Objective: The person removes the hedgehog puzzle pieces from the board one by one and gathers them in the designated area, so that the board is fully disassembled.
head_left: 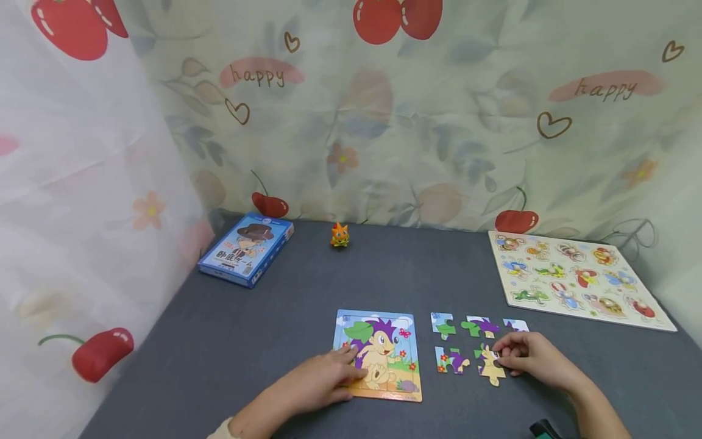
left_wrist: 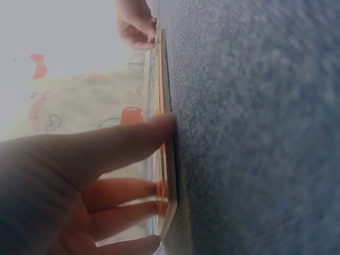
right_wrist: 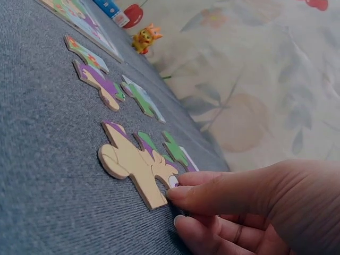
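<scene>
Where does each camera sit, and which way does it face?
Head: on the head, facing forward and down over the dark grey table; left hand, right hand and forearms show.
Left wrist: on that wrist, looking along the square colourful hedgehog board; both hands show.
Right wrist: on that wrist, looking at the flat cream and purple jigsaw piece; only the right hand shows.
Head and right wrist share the small orange figurine.
</scene>
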Motion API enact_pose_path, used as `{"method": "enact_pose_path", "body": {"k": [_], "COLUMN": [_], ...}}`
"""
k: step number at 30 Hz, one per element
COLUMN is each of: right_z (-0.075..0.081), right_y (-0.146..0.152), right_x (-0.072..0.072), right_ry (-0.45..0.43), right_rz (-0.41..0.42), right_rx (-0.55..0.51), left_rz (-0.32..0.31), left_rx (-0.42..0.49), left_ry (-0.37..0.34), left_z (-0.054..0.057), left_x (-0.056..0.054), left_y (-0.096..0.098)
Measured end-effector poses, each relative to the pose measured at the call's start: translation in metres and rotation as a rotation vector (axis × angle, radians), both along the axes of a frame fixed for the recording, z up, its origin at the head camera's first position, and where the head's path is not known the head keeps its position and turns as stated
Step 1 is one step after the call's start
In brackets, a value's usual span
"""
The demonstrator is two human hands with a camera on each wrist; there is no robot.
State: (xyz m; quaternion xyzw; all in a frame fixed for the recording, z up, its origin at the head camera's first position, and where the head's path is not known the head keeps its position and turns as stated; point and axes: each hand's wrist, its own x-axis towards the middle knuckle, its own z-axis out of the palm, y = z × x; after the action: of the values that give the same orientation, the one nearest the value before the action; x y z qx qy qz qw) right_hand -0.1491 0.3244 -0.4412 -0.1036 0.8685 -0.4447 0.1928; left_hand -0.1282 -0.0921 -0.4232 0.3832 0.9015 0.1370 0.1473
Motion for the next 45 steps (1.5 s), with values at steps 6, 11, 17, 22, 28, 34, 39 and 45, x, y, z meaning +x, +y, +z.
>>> {"method": "enact_pose_path", "body": {"k": [6, 11, 17, 22, 28, 34, 39, 45], "right_z": [0.006, 0.013, 0.020, 0.022, 0.016, 0.011, 0.006, 0.003], "right_y": [-0.005, -0.018, -0.043, -0.071, -0.108, -0.135, -0.149, -0.157], "right_x": [-0.001, -0.007, -0.020, -0.028, -0.038, -0.045, -0.049, -0.048], "right_ry": [0.003, 0.069, 0.127, 0.155, 0.176, 0.158, 0.152, 0.185], "right_rz": [-0.071, -0.086, -0.002, 0.095, 0.195, 0.265, 0.308, 0.329], "right_rx": [0.030, 0.069, 0.059, 0.023, 0.008, -0.004, 0.014, 0.029], "left_rz": [-0.029, -0.053, -0.065, -0.077, -0.089, -0.083, -0.077, -0.074], "left_rx": [0.008, -0.010, -0.022, -0.032, -0.048, -0.076, -0.087, -0.077], "left_ry": [0.045, 0.072, 0.110, 0.165, 0.250, 0.240, 0.209, 0.198], "left_z": [0.002, 0.004, 0.005, 0.004, 0.002, 0.001, 0.001, 0.000], "left_x": [0.000, 0.000, 0.000, 0.001, 0.003, 0.005, 0.006, 0.006], "left_y": [0.001, 0.007, 0.016, 0.023, 0.032, 0.037, 0.037, 0.037]}}
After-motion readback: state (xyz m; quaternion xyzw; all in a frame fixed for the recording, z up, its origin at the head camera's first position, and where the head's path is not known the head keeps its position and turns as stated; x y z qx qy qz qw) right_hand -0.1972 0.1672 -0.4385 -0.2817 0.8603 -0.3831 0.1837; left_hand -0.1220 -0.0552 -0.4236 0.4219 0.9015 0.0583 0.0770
